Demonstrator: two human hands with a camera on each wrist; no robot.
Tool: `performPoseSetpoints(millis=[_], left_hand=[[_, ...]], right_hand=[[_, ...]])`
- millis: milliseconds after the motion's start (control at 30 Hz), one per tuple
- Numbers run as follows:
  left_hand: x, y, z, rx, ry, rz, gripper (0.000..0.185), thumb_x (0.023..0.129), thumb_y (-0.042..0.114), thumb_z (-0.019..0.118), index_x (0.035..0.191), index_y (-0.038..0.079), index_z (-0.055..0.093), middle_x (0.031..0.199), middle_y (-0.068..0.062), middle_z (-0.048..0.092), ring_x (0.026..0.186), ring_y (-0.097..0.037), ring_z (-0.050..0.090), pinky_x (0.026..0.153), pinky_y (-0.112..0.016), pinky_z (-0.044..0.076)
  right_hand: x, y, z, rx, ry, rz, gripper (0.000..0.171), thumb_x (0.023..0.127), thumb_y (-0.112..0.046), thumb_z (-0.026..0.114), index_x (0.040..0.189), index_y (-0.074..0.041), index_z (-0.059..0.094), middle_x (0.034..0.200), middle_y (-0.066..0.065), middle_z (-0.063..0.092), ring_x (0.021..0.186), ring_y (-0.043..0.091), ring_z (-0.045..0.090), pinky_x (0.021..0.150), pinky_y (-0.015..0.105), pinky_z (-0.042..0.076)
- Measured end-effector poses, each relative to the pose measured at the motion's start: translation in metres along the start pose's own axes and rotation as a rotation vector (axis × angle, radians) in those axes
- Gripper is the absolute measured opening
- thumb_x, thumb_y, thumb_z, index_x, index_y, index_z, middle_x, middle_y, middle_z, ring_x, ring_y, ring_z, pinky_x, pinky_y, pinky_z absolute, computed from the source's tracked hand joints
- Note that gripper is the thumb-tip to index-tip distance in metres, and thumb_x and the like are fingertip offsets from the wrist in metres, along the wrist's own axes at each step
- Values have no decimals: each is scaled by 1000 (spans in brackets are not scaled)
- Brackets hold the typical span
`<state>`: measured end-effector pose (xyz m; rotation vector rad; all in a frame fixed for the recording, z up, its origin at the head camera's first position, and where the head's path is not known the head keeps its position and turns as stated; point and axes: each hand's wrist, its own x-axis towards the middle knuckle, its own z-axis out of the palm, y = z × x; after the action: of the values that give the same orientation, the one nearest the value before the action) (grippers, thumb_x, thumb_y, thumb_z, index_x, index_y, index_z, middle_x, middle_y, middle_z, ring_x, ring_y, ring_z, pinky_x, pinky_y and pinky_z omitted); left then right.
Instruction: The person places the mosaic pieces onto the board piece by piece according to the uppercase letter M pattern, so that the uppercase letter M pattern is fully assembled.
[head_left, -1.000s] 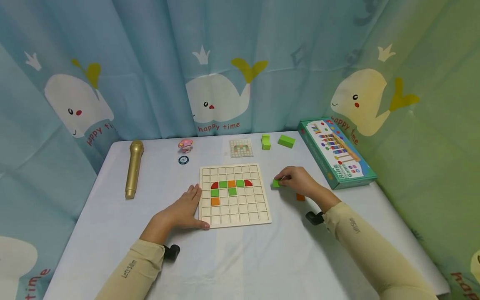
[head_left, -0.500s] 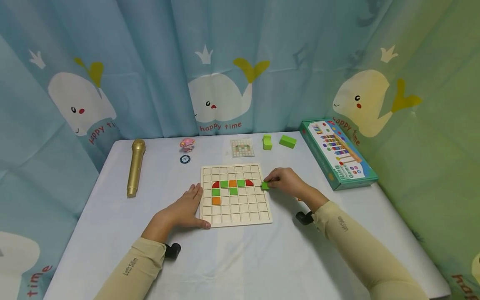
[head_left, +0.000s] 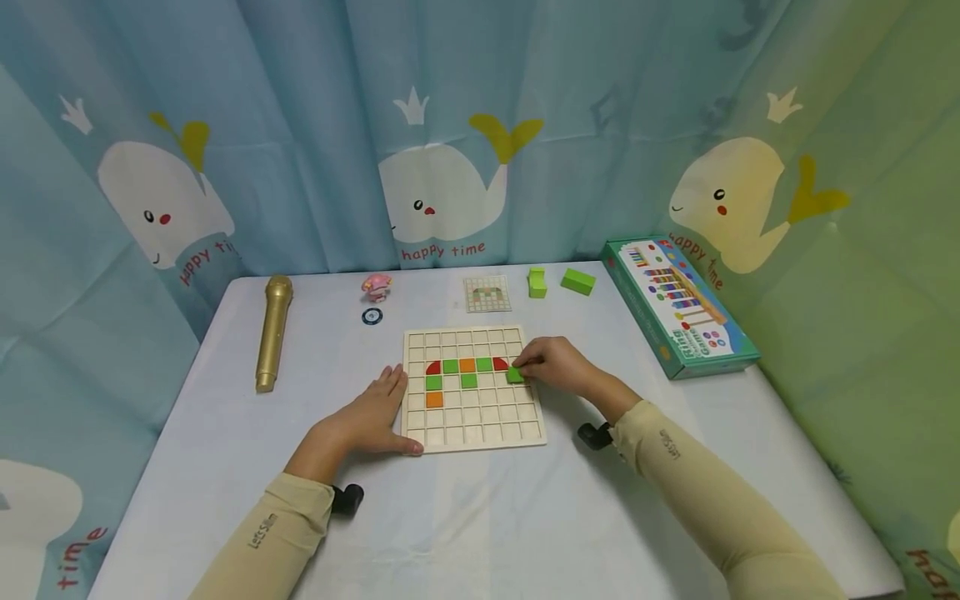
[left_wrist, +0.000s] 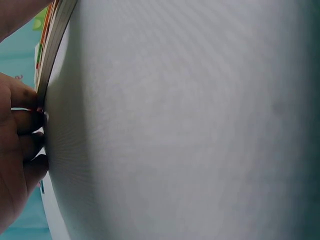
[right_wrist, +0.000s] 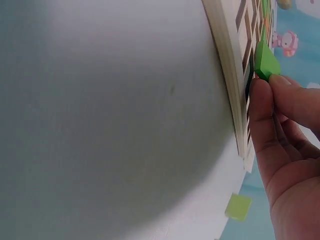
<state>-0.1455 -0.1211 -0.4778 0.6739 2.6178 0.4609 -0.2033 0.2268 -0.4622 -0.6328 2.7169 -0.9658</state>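
In the head view my right hand [head_left: 558, 365] pinches a small green block [head_left: 515, 375] between thumb and fingertips, over the right part of a cream grid board [head_left: 480, 425]. The right wrist view has the green block [right_wrist: 266, 61] tilted close over the grid cells. My left hand [head_left: 367, 417] lies with fingers spread along the board's left edge, its thumb at the near left corner. Set in the board are a red quarter-round piece [head_left: 433, 367] and another red one [head_left: 500, 364], several green squares [head_left: 450, 367], and orange squares [head_left: 434, 400].
Behind the board lie a small pattern card [head_left: 487, 294], an upright-looking green block [head_left: 537, 282] and a longer green block [head_left: 578, 282]. A green game box [head_left: 682, 308] stands right. Leftward are a gold microphone [head_left: 273, 333], a pink figurine [head_left: 377, 287] and a round token [head_left: 372, 317].
My right hand has carried the green block leftward from the table onto the area over the board. An orange block seen beside it earlier is now behind my wrist. My left hand stays put.
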Motion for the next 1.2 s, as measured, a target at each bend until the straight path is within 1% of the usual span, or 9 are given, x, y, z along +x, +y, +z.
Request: performPoseSetpoints(millis=[200,433,600,700,833,1067,1200], left_hand=[[1,-1,0,10,-2,4,126,75,60,81,157,-9,14,166,-22,7,153,-37,3,122,-48,14],[4,-1,-1,24,-8,19,127,75,61,81,156,-9,14,166,-23,6,153,-37,3,122,-49,15],[2,-2,-1,22,-8,21,126,75,60,82,156,-11,14,165,-25,6,153,-39,3,122,-50,15],[2,-2,-1,23,-10,12,126,75,60,81,156,-10,14,166,-24,6,153,-38,3,122,-49,15],[2,-3,-1,29,-10,14,127,75,61,81,156,-10,13,166,-24,6,153,-38,3,122,-49,15],[2,-2,-1,26,-2,26,126,76,60,81,156,-11,15,165,-25,7,153,-39,4,122,-50,15],[2,-3,-1,18,-4,28,126,76,60,81,155,-12,14,165,-26,6,153,-40,4,122,-50,14]], right_hand=[[4,-5,5,7,-8,-16,13,90,-3,74,101,-7,80,102,3,72,98,20,66,82,34,56],[8,-11,9,-26,-18,3,12,90,-3,75,98,-8,81,100,3,73,99,21,65,87,37,55],[11,-15,13,-84,-27,8,10,89,-4,75,96,-7,81,97,2,72,97,21,66,85,37,55],[12,-16,16,-126,-27,5,9,89,-4,75,95,-8,81,95,1,72,96,19,66,84,36,55],[11,-17,19,-154,-19,-5,9,89,-3,75,94,-8,81,94,0,72,95,19,66,82,34,56],[10,-20,22,-188,-1,-48,9,88,-2,75,94,-7,80,93,1,72,94,20,67,81,32,56],[9,-19,21,-180,-5,-42,9,89,-3,75,94,-8,81,94,0,72,94,20,67,81,32,56]])
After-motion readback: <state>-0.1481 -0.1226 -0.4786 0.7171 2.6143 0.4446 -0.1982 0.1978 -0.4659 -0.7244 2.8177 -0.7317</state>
